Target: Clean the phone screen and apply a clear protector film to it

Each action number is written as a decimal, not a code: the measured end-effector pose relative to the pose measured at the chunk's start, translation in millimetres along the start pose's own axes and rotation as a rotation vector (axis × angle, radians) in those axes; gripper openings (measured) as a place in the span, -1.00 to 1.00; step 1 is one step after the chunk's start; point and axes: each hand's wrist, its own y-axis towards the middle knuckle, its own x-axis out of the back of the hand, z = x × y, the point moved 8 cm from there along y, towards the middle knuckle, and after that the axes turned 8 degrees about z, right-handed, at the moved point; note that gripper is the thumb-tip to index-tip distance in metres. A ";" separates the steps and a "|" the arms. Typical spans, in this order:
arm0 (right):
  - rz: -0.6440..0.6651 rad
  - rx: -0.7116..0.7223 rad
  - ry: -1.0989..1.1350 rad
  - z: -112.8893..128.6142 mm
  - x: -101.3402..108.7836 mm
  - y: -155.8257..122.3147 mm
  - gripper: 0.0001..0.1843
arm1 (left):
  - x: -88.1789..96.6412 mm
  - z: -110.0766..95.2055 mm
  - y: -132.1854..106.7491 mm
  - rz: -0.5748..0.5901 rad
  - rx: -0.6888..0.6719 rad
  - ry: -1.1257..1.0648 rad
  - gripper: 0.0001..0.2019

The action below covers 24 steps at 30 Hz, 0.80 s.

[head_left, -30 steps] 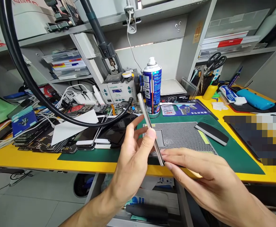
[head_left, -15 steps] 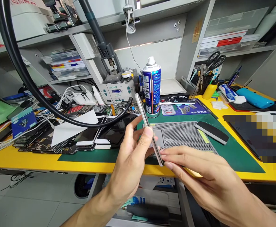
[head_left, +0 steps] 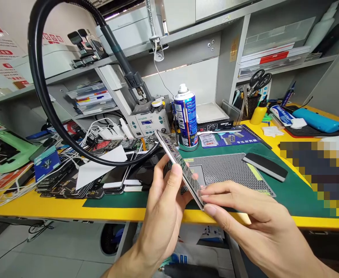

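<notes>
A slim smartphone (head_left: 177,159) with a shiny, reflective face is held up tilted above the front edge of the bench. My left hand (head_left: 164,204) grips it by its long sides, thumb on the near edge and fingers behind. At the lower end, my right hand (head_left: 253,218) pinches the phone's corner between thumb and fingertips. Behind the phone lies a grey perforated mat (head_left: 227,170) on a green work mat (head_left: 299,197). A black and grey curved-edged bar (head_left: 264,166) rests across the perforated mat's right corner.
A blue spray can (head_left: 186,117) stands just beyond the phone. The black hose (head_left: 41,104) of a hot-air station (head_left: 149,122) loops at left, above stacked phone parts (head_left: 62,185). Below the bench front is an open drawer (head_left: 210,255). Scissors (head_left: 259,80) stand at the back right.
The phone has turned from nearly edge-on so that its reflective face now shows. Both hands keep hold of it. The camera view has shifted slightly left and up.
</notes>
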 end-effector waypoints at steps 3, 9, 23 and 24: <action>0.012 -0.044 0.036 -0.7 0.9 0.2 -0.80 | 0.6 -1.0 -3.8 -0.013 -0.017 0.022 -0.61; 0.055 -0.174 0.161 -8.6 -0.2 1.0 -0.80 | 3.8 -3.8 -11.5 -0.033 -0.045 0.083 -0.57; 0.089 -0.254 0.218 -13.2 -4.2 3.4 -0.88 | 5.9 -7.5 -16.5 -0.013 -0.046 0.138 -0.52; 0.090 -0.255 0.223 -13.0 -4.6 3.1 -0.88 | 6.1 -7.1 -17.0 -0.009 -0.046 0.141 -0.52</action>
